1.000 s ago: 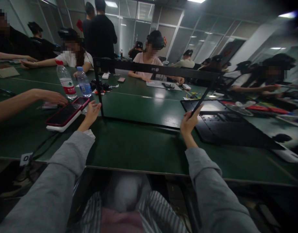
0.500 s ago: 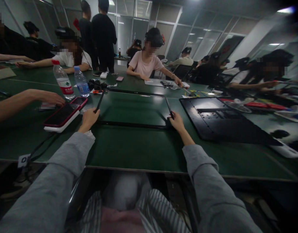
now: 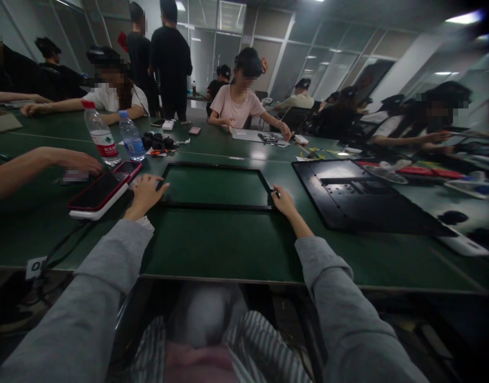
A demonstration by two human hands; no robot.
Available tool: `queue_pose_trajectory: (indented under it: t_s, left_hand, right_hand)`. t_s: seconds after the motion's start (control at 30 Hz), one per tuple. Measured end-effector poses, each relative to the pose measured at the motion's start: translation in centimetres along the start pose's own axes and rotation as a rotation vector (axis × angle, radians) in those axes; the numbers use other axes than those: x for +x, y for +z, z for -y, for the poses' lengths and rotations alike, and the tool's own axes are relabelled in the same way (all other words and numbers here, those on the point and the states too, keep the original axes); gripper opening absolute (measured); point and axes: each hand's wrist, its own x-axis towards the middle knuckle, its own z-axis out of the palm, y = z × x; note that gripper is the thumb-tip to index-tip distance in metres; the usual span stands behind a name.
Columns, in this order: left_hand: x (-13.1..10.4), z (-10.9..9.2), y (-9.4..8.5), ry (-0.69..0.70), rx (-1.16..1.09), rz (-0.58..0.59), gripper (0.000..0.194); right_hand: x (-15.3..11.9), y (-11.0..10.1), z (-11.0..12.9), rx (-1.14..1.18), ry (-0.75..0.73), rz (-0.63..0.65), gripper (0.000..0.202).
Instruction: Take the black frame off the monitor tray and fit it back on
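A thin black rectangular screen frame [image 3: 212, 207] lies on the green table in front of me, the tabletop showing through its middle. At its left side is my left hand [image 3: 145, 194], fingers apart, the thumb by the frame's edge. My right hand [image 3: 284, 201] is closed around the frame's right side, and a small shiny bit shows at its fingertips. To the right, a large black back panel [image 3: 364, 199] with a recessed middle rests on the table.
Left of my hand, a phone in a red case [image 3: 97, 191] lies on a white block [image 3: 87, 214], near another person's hand [image 3: 75, 161]. Two water bottles [image 3: 103, 135] stand behind. Across the table a person in pink [image 3: 238, 101] works. A white bar [image 3: 465, 244] lies at right.
The frame's far edge has come down and nearer, so it lies flatter on the table. The fingers of my left hand have loosened and spread; my right hand keeps hold.
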Motion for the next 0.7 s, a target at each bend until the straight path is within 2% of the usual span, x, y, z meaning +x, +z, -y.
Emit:
queue_pose_trajectory:
  t_s: [0.13, 0.23, 0.5, 0.6, 0.7]
  left_hand:
    - [-0.7, -2.1, 0.0, 0.233, -0.074, 0.285, 0.050]
    - [-1.1, -2.6, 0.0, 0.311, -0.094, 0.386, 0.052]
    - [-0.9, -1.3, -0.3, 0.232, 0.019, 0.351, 0.051]
    - [-0.5, -0.4, -0.4, 0.205, -0.003, 0.356, 0.052]
    - [-0.1, 0.5, -0.3, 0.196, -0.024, 0.361, 0.054]
  right_hand:
    - [-0.7, -1.0, 0.2, -0.082, -0.039, -0.082, 0.061]
    - [-1.5, -2.0, 0.2, -0.155, -0.084, -0.123, 0.060]
    - [-2.9, -4.0, 1.5, -0.301, -0.218, -0.092, 0.075]
    - [-2.9, -4.6, 1.5, -0.328, -0.229, -0.155, 0.071]
    - [-2.8, -5.3, 0.2, -0.287, -0.194, -0.230, 0.075]
